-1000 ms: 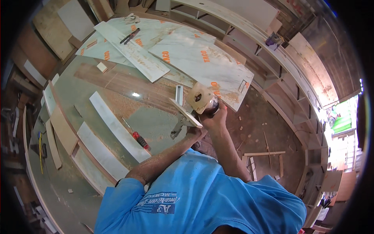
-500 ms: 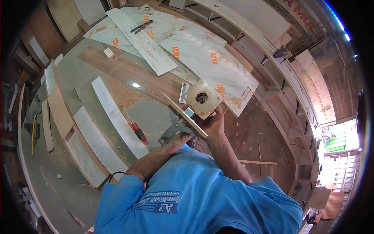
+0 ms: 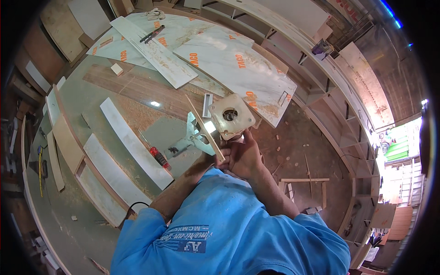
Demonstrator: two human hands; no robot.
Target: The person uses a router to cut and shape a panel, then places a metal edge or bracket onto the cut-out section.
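Note:
My right hand grips a router from below. Its pale square base plate, dusty and with a round opening in the middle, faces up, while the motor body is mostly hidden. Beside it on the left, a thin wooden strip stands on edge, with a grey metal bracket against its left face. My left hand is closed at the strip's lower end, partly hidden by it. A screwdriver with a red handle lies on the dusty workbench to the left.
Long white boards lie on the bench at left. Marble-patterned panels cover the far side, with pliers on a white plank. A small metal frame lies beyond the router. Cabinet carcasses stand at right; wood scraps litter the floor.
The router's base plate has turned slightly. The wooden strip has swung more upright, and more of the metal bracket shows behind it. My left fingers have come into sight; the whole view has shifted a little.

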